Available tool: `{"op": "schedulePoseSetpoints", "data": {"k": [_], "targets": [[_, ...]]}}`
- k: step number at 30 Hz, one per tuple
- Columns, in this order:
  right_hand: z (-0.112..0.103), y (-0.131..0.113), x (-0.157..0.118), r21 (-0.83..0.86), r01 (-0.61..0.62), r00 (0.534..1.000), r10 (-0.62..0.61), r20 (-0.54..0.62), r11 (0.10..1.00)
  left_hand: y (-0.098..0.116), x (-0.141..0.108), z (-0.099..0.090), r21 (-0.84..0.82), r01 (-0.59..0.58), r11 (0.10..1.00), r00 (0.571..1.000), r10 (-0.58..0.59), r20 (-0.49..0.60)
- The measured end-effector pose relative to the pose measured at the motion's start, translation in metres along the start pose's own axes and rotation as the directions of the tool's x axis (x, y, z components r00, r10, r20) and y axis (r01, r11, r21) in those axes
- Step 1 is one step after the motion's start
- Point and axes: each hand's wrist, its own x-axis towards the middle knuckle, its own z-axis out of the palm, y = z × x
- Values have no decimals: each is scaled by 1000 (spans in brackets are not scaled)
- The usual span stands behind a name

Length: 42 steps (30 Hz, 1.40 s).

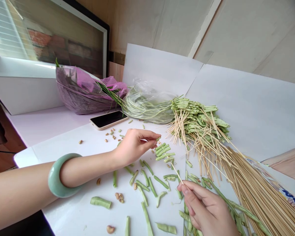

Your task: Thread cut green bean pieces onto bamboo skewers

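Observation:
My right hand (206, 206) pinches the lower end of a bamboo skewer (177, 173) between thumb and fingers. Several short pieces of green bean (164, 151) sit crosswise in a row on its upper part. At the skewer's far end, my left hand (132, 146) has thumb and fingertips closed on a small green bean piece (158, 139). A green bangle (54, 175) circles the left forearm. Loose cut bean pieces (151, 185) lie scattered on the white tabletop (71, 213) beneath and around both hands.
Finished bean skewers (199, 119) are piled at the back right, beside a long bundle of bare bamboo sticks (260, 186). Behind are a clear bag of long beans (147, 105), a purple bag (86, 91) and a phone (109, 120). Brown seeds (110, 229) dot the table.

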Motion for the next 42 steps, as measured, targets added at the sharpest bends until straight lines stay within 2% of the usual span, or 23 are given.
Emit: {"op": "schedulePoseSetpoints", "data": {"k": [6,16,25,29,35,38,42], "targets": [[1,-2,0,10,-13,1000,13,-11,1000,5,-2,1,91,-32,995,999,31,13],[1,-1,0,18,-13,1000,13,-16,1000,8,-5,-1,311,-177,934,984,166,63],[1,-2,0,-11,8,1000,-9,-7,1000,11,-7,-1,369,-232,900,972,201,119],[1,-2,0,-5,0,1000,0,-3,1000,12,-6,-1,351,-199,915,979,166,122],[1,-3,-1,-10,-9,1000,9,-17,1000,7,-3,-1,229,-39,973,993,11,121],[1,-3,-1,-10,-8,1000,8,-16,1000,6,-4,-2,216,-27,976,990,-3,138],[1,-3,-1,-7,-5,1000,5,-9,1000,10,-5,-1,276,-50,960,988,8,151]]}}
